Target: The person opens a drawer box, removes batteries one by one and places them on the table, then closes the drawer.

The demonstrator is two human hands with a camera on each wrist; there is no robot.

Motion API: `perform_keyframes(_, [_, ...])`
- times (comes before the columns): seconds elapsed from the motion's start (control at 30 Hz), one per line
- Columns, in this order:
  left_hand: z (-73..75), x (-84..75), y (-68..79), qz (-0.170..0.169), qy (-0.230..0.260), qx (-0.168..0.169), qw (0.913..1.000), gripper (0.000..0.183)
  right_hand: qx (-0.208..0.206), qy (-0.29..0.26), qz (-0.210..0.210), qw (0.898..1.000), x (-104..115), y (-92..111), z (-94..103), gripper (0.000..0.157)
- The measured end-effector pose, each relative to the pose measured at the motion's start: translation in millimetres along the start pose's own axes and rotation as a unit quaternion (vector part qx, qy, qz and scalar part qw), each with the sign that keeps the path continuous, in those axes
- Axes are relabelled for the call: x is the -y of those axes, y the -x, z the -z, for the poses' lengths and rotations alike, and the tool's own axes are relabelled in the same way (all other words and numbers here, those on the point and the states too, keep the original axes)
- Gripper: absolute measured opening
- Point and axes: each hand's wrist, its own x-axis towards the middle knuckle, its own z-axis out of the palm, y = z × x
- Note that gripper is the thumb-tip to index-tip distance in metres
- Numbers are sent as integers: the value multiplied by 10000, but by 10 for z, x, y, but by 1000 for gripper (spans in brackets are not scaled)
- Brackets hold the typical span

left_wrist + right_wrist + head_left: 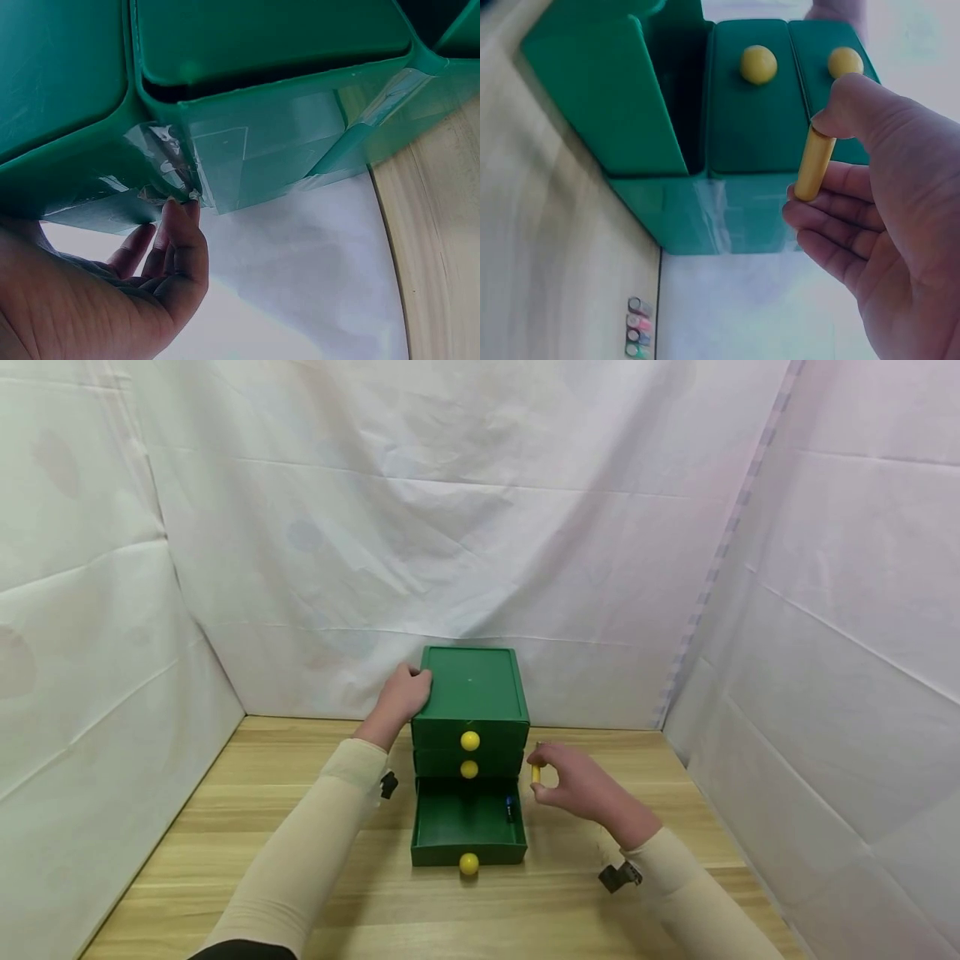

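Note:
A green drawer cabinet (472, 685) with round yellow knobs stands in the middle of the table. Its bottom drawer (461, 822) is pulled out, and a small dark-blue battery (509, 808) lies along the right side inside. My left hand (405, 693) holds the cabinet at its upper left edge, with curled fingers against the taped side (262, 150) in the left wrist view. Beside the cabinet's right front, my right hand (573, 781) pinches a yellow battery (814, 163) by its two ends between thumb and fingers. The two upper drawers are pushed in.
Several small coloured batteries (638, 328) are grouped on the wooden table (300, 827) near its back edge, in the right wrist view. White cloth (450, 527) hangs behind the cabinet and along both sides.

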Motion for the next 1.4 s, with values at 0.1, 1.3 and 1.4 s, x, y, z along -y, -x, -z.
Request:
perform_keyframes(0.1, [3, -1, 4, 27, -13, -12, 10000, 60, -60, -91, -162, 9998, -31, -17, 51, 30])
perform_keyframes(1.3, [-10, 2, 1, 35, -34, -41, 10000, 60, -855, -155, -516, 9949, -496, -146, 144, 42])
perform_keyframes(1.4, [-11, 0, 0, 2, -51, -64, 10000, 60, -875, -131, -541, 9946, -527, -145, 148, 43])
